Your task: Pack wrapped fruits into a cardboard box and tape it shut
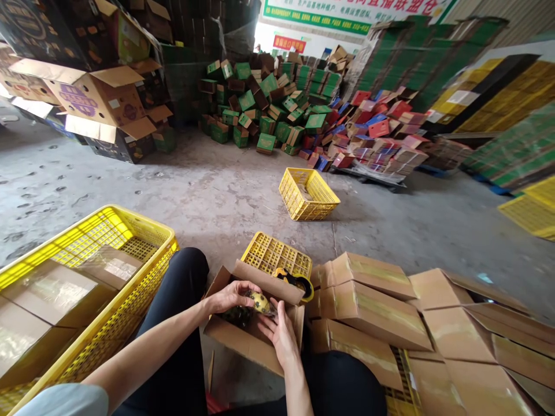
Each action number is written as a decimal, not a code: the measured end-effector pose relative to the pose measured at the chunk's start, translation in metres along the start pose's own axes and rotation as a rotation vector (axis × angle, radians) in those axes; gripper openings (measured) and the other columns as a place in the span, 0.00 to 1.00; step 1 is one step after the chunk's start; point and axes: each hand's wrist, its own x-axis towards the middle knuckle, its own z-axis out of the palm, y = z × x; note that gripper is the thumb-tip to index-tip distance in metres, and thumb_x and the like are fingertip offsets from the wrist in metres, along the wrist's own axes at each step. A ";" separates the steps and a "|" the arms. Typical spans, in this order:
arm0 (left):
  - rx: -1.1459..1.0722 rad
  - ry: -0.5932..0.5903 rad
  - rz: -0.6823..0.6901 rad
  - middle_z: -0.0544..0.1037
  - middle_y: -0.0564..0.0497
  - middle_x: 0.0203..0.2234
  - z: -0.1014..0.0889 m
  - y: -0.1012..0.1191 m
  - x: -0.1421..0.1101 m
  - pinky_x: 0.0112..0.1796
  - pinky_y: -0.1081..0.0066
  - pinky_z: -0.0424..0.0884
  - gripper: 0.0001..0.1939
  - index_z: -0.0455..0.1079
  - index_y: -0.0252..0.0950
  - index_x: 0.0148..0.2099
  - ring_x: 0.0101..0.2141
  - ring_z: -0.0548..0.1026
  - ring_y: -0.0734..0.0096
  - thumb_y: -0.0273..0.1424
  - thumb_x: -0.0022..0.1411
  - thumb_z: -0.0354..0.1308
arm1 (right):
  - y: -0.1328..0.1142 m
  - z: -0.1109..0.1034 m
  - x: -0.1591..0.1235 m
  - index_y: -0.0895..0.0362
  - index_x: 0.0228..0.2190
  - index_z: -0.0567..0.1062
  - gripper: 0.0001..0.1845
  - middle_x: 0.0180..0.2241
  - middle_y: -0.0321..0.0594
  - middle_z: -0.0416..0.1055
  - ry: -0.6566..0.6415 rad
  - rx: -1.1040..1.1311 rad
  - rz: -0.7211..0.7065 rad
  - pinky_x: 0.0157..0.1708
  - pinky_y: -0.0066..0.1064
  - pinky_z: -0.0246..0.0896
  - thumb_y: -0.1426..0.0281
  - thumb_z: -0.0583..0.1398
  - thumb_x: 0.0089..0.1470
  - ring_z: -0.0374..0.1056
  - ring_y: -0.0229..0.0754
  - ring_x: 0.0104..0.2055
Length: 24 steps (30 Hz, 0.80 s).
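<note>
Pinched between the fingers and thumb of my left hand [234,296] is a yellow fruit [261,302] with dark blotches; its exact kind is unclear. My right hand [277,334] is beside and below the fruit, palm turned towards it, fingers stretched out. Whether those fingers touch the fruit is hard to make out. Both hands are over an open cardboard box [251,346] between my knees. Dark greenish contents [238,315] show inside it, partly hidden by my hands. A black and yellow tape dispenser [295,280] rests on a yellow crate [277,254] just behind the box.
Taped cardboard boxes [368,312] are stacked at my right. To my left, a large yellow crate [169,237] holds more taped boxes. Another yellow crate [310,196] stands ahead on the concrete floor [208,190]. Green boxes [264,110] and red ones [377,127] are heaped farther back.
</note>
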 end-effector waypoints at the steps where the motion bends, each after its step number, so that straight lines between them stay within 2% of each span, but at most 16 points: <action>1: -0.009 -0.015 0.005 0.82 0.44 0.44 -0.001 -0.001 0.001 0.46 0.66 0.72 0.29 0.79 0.35 0.51 0.44 0.80 0.60 0.34 0.48 0.81 | 0.000 0.001 0.000 0.48 0.56 0.78 0.39 0.58 0.49 0.76 -0.026 0.006 0.030 0.50 0.52 0.76 0.37 0.65 0.51 0.80 0.57 0.50; 3: -0.043 -0.051 0.011 0.81 0.42 0.48 -0.004 -0.005 0.003 0.49 0.64 0.72 0.30 0.79 0.35 0.53 0.48 0.79 0.57 0.31 0.47 0.81 | -0.001 0.004 -0.003 0.50 0.52 0.80 0.36 0.53 0.48 0.80 -0.072 -0.001 0.026 0.51 0.48 0.75 0.42 0.71 0.48 0.80 0.55 0.49; 5: -0.087 -0.090 0.005 0.80 0.40 0.53 -0.007 -0.009 0.005 0.52 0.61 0.71 0.33 0.78 0.38 0.55 0.54 0.77 0.53 0.27 0.46 0.81 | -0.002 0.007 -0.006 0.51 0.49 0.81 0.32 0.52 0.45 0.81 -0.086 -0.024 -0.040 0.52 0.44 0.74 0.50 0.75 0.45 0.79 0.53 0.50; 8: -0.115 -0.109 -0.006 0.75 0.40 0.60 -0.012 -0.014 0.007 0.56 0.57 0.68 0.41 0.75 0.43 0.61 0.60 0.72 0.49 0.23 0.45 0.81 | -0.004 0.009 -0.009 0.51 0.47 0.82 0.29 0.51 0.43 0.81 -0.068 -0.048 -0.130 0.51 0.39 0.74 0.55 0.77 0.44 0.77 0.51 0.52; 12: -0.097 -0.088 -0.065 0.74 0.43 0.60 -0.011 -0.016 0.005 0.58 0.57 0.66 0.48 0.71 0.46 0.66 0.57 0.74 0.53 0.25 0.44 0.82 | -0.004 0.006 -0.008 0.52 0.46 0.82 0.29 0.44 0.40 0.82 -0.006 -0.165 -0.236 0.45 0.35 0.73 0.58 0.77 0.42 0.77 0.48 0.45; 14: -0.102 -0.074 -0.122 0.75 0.44 0.58 -0.009 -0.014 0.003 0.56 0.57 0.69 0.46 0.70 0.46 0.67 0.55 0.75 0.55 0.29 0.47 0.81 | -0.003 0.005 -0.008 0.52 0.46 0.82 0.29 0.42 0.40 0.83 0.002 -0.226 -0.270 0.41 0.34 0.72 0.58 0.76 0.43 0.77 0.47 0.41; 16: -0.091 -0.050 -0.159 0.76 0.44 0.56 -0.007 -0.011 0.000 0.53 0.58 0.72 0.40 0.71 0.44 0.64 0.53 0.76 0.56 0.34 0.51 0.80 | -0.003 0.007 -0.009 0.52 0.45 0.82 0.28 0.48 0.42 0.82 -0.020 -0.252 -0.281 0.40 0.35 0.73 0.57 0.76 0.42 0.77 0.49 0.42; 18: -0.064 -0.028 -0.165 0.77 0.43 0.52 -0.007 -0.009 -0.001 0.50 0.59 0.74 0.34 0.74 0.40 0.60 0.49 0.78 0.57 0.37 0.52 0.79 | -0.002 0.007 -0.008 0.51 0.48 0.82 0.29 0.56 0.44 0.78 -0.055 -0.241 -0.287 0.46 0.37 0.74 0.56 0.76 0.43 0.77 0.52 0.49; 20: -0.048 -0.008 -0.156 0.79 0.44 0.48 -0.009 -0.009 -0.001 0.46 0.61 0.75 0.32 0.75 0.38 0.56 0.46 0.79 0.58 0.38 0.51 0.79 | -0.002 0.003 -0.003 0.48 0.53 0.80 0.32 0.60 0.43 0.75 -0.045 -0.227 -0.295 0.55 0.41 0.71 0.54 0.73 0.47 0.73 0.55 0.58; 22: -0.045 0.018 -0.140 0.78 0.44 0.48 -0.012 -0.011 0.001 0.44 0.64 0.75 0.34 0.75 0.38 0.57 0.44 0.79 0.60 0.36 0.50 0.79 | 0.000 -0.007 0.006 0.49 0.56 0.78 0.33 0.59 0.45 0.76 0.043 -0.271 -0.300 0.61 0.44 0.67 0.50 0.69 0.52 0.70 0.56 0.63; 24: -0.048 0.040 -0.103 0.78 0.45 0.48 -0.015 -0.014 0.003 0.43 0.66 0.74 0.36 0.73 0.40 0.60 0.43 0.79 0.62 0.32 0.48 0.79 | 0.003 -0.022 0.017 0.52 0.53 0.80 0.31 0.59 0.49 0.75 0.169 -0.421 -0.310 0.62 0.45 0.66 0.47 0.65 0.55 0.69 0.58 0.63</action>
